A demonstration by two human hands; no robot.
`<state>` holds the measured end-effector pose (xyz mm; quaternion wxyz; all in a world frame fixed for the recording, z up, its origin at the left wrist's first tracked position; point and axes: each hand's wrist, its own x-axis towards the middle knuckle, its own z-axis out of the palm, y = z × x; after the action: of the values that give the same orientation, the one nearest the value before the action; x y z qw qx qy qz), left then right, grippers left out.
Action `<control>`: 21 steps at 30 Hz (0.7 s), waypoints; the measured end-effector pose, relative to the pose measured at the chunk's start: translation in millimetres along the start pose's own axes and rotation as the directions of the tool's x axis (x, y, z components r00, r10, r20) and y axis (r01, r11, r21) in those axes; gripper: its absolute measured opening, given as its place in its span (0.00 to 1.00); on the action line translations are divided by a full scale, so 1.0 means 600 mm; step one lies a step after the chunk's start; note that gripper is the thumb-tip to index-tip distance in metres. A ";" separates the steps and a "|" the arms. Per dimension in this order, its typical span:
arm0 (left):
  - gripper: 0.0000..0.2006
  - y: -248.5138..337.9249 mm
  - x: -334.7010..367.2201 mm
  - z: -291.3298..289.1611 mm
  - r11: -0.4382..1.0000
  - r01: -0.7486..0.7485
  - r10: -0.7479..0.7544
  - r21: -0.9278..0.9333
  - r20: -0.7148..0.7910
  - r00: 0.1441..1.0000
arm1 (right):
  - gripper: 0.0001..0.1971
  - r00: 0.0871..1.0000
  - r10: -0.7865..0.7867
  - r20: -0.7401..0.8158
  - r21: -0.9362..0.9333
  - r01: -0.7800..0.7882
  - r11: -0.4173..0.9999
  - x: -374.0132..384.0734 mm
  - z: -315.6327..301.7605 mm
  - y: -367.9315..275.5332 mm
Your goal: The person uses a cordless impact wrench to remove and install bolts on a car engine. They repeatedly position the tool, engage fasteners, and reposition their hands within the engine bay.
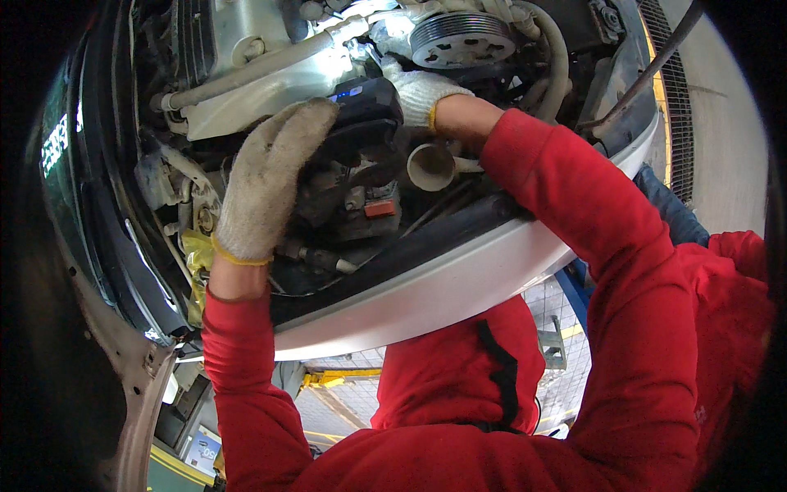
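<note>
Red sleeve [578, 184]: could snag should pulley [463, 49] turn
Left hand [275, 172]: straight-fingered beside black device [369, 105], hold unclear
Right hand [425, 92]: grip hidden

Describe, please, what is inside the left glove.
The left hand: its bare wrist shows between the yellow-edged glove and the red sleeve. The glove covers the rest, which cannot be seen.

Your left glove [266, 180] is knitted and beige, with darker, grimy smudges over the fingers; your right glove [420, 92] looks whiter. Each ends in a thin yellow edging [243, 256] at the wrist. You wear long red sleeves [607, 225], creased around the elbows, and the same red cloth covers your chest [459, 463].
</note>
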<state>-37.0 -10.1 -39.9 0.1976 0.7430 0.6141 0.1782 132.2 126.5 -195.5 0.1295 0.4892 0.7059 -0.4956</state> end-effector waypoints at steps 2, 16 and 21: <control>0.18 -0.003 -0.001 0.001 1.000 -0.010 0.010 0.015 0.001 1.000 | 0.38 0.998 0.008 -0.062 0.002 -0.008 1.000 0.011 0.008 0.008; 0.22 -0.004 -0.001 -0.002 0.997 -0.051 0.052 0.058 -0.002 0.999 | 0.38 0.999 -0.009 0.049 -0.114 0.014 0.993 0.091 0.072 0.065; 0.22 -0.010 -0.001 0.000 0.998 -0.035 0.035 0.043 -0.003 0.999 | 0.39 0.996 0.032 -0.087 0.071 -0.026 0.997 0.069 0.068 0.065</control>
<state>-42.3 -9.6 -42.9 0.1771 0.7574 0.6050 0.1699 131.8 117.2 -264.6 0.0883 0.5250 0.6860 -0.4959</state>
